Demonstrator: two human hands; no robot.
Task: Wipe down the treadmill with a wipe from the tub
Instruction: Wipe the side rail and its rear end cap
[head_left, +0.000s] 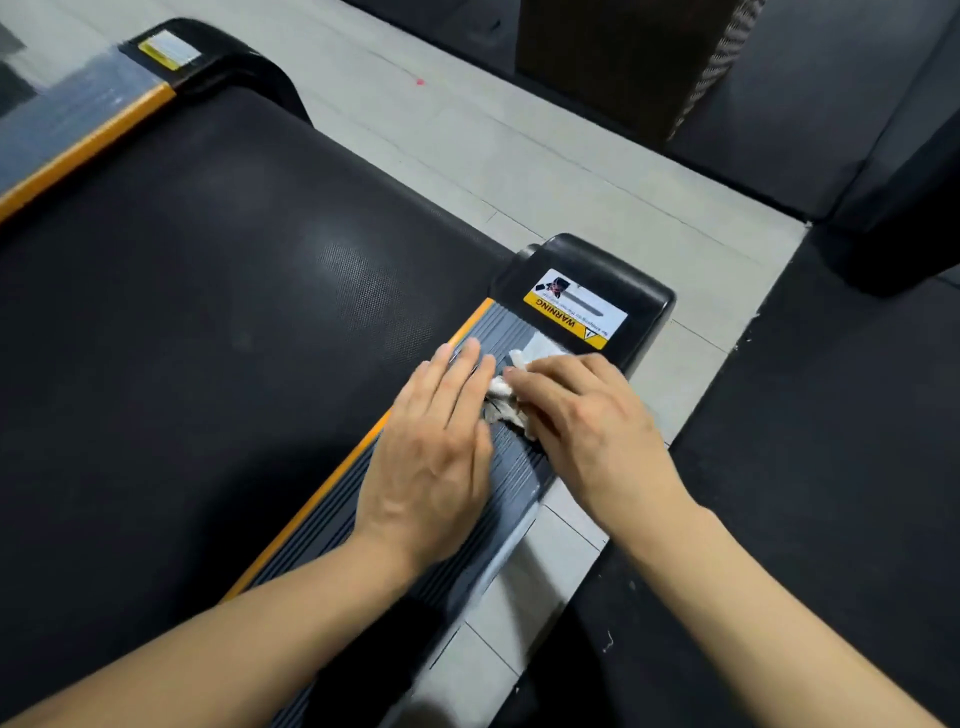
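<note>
The treadmill's black belt (208, 322) fills the left of the view. Its ribbed grey side rail (514, 462), edged in orange, runs along the right. A crumpled white wipe (506, 400) lies on that rail, just short of the black end cap with a yellow WARNING sticker (576, 309). My right hand (587, 415) presses flat on the wipe's right side and covers part of it. Beside it, my left hand (441, 447) lies flat on the rail with straight fingers touching the wipe's left edge. The tub is out of view.
Pale floor tiles (545, 166) run beside the treadmill. Black rubber mats (805, 467) cover the floor on the right. A dark woven-sided object (649, 57) stands at the top. The far side rail (78, 140) shows at upper left.
</note>
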